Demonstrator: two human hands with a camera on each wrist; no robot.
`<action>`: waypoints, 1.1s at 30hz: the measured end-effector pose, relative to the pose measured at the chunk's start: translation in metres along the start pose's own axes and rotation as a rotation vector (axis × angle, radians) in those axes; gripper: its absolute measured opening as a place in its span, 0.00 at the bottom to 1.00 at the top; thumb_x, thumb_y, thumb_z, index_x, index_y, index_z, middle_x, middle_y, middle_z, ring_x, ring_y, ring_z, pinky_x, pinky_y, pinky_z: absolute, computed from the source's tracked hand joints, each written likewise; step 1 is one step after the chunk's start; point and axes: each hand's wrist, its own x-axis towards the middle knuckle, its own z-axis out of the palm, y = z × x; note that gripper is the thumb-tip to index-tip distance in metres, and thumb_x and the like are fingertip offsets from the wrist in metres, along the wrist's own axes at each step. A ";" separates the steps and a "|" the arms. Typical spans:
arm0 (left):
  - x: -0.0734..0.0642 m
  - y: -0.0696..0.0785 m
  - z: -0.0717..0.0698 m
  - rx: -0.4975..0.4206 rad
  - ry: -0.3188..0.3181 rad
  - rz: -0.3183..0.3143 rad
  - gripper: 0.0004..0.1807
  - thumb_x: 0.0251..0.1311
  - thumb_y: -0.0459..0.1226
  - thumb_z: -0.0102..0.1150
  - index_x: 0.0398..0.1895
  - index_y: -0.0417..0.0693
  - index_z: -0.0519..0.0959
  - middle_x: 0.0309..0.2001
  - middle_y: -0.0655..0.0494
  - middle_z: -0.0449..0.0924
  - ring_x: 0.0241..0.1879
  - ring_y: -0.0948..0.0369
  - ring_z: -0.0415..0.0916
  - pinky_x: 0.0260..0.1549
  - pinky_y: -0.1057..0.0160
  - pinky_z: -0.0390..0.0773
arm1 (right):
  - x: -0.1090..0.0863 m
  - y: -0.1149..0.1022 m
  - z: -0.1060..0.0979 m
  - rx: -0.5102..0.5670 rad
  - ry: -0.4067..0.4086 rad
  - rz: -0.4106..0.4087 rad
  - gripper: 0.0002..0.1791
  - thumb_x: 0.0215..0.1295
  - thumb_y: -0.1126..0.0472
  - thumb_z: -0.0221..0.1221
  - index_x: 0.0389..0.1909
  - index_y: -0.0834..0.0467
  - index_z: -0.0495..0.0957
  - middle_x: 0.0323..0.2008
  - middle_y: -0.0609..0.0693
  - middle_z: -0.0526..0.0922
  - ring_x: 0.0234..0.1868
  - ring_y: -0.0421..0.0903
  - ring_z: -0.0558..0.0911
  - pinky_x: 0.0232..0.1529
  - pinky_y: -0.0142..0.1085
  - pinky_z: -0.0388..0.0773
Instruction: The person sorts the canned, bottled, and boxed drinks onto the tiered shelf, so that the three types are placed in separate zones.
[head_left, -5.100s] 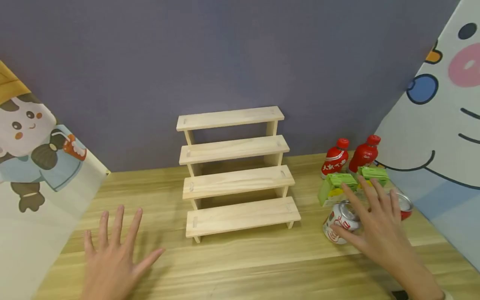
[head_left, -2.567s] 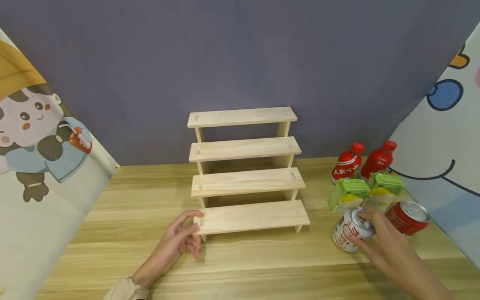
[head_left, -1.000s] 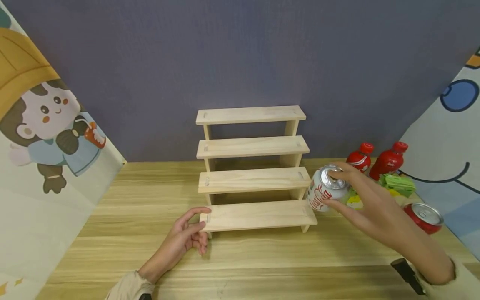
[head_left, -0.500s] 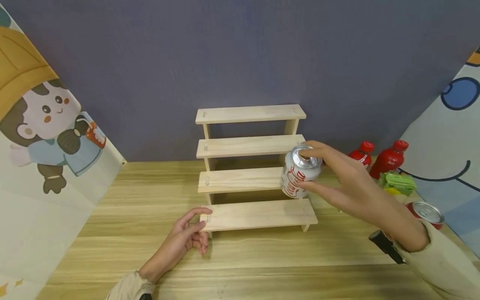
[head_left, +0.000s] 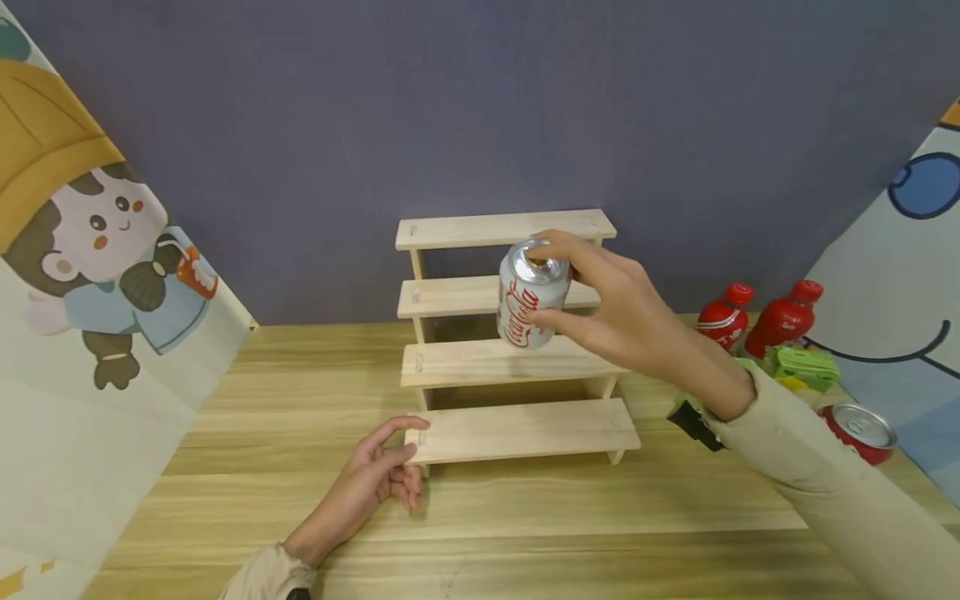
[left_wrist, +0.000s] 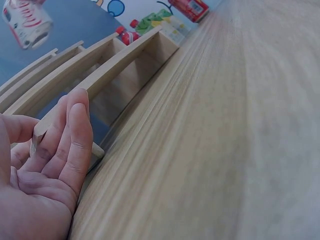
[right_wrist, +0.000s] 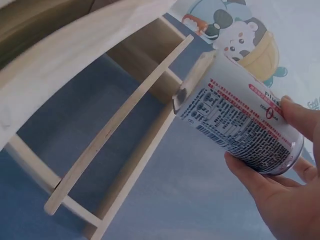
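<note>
A white Coca-Cola can [head_left: 523, 304] is off the table, held by my right hand [head_left: 626, 317] with thumb and fingers around its side and top. It hangs in front of the upper boards of a four-step wooden display stand [head_left: 525, 429]. In the right wrist view the can [right_wrist: 245, 117] is gripped near one end, apart from the boards. My left hand [head_left: 367, 483] pinches the left end of the stand's lowest board. The left wrist view shows that hand [left_wrist: 47, 170] with its fingers about the board's end.
At the right stand two red bottles [head_left: 783, 321], green cartons [head_left: 804, 368] partly hidden by the right arm, and a red can [head_left: 858, 432]. A grey-blue wall [head_left: 480, 108] rises behind the stand. Cartoon-printed side walls [head_left: 97, 417] bound the wooden table [head_left: 525, 542].
My right hand took hold of the white can, lifted it from beside the red can and carried it left and up before the stand. My left hand moved from the table onto the lowest board.
</note>
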 end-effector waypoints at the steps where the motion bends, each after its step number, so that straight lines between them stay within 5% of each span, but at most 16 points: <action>1: 0.000 0.000 0.000 0.001 0.000 0.001 0.21 0.78 0.31 0.40 0.70 0.38 0.60 0.26 0.50 0.84 0.23 0.59 0.83 0.24 0.64 0.85 | 0.005 0.003 0.002 0.015 0.008 0.006 0.33 0.49 0.69 0.76 0.58 0.65 0.74 0.62 0.56 0.75 0.56 0.48 0.80 0.53 0.32 0.81; 17: -0.001 -0.001 0.001 0.008 -0.007 0.004 0.21 0.78 0.31 0.40 0.70 0.37 0.59 0.27 0.50 0.83 0.23 0.59 0.82 0.24 0.65 0.85 | 0.079 0.032 0.018 0.110 0.064 0.072 0.28 0.56 0.66 0.72 0.57 0.63 0.74 0.55 0.55 0.80 0.53 0.44 0.81 0.52 0.35 0.82; 28: 0.002 -0.001 0.000 0.037 0.028 -0.024 0.22 0.78 0.34 0.42 0.71 0.38 0.59 0.26 0.50 0.83 0.23 0.58 0.82 0.23 0.64 0.85 | 0.129 0.051 0.048 0.063 0.043 0.080 0.27 0.62 0.61 0.69 0.61 0.62 0.73 0.55 0.54 0.79 0.48 0.38 0.78 0.45 0.30 0.78; 33: 0.001 -0.002 0.000 0.036 0.022 -0.029 0.22 0.78 0.34 0.42 0.71 0.38 0.59 0.26 0.50 0.83 0.23 0.58 0.82 0.24 0.64 0.85 | 0.150 0.058 0.059 0.029 -0.006 0.152 0.28 0.64 0.58 0.67 0.62 0.60 0.72 0.57 0.51 0.78 0.49 0.38 0.77 0.45 0.28 0.78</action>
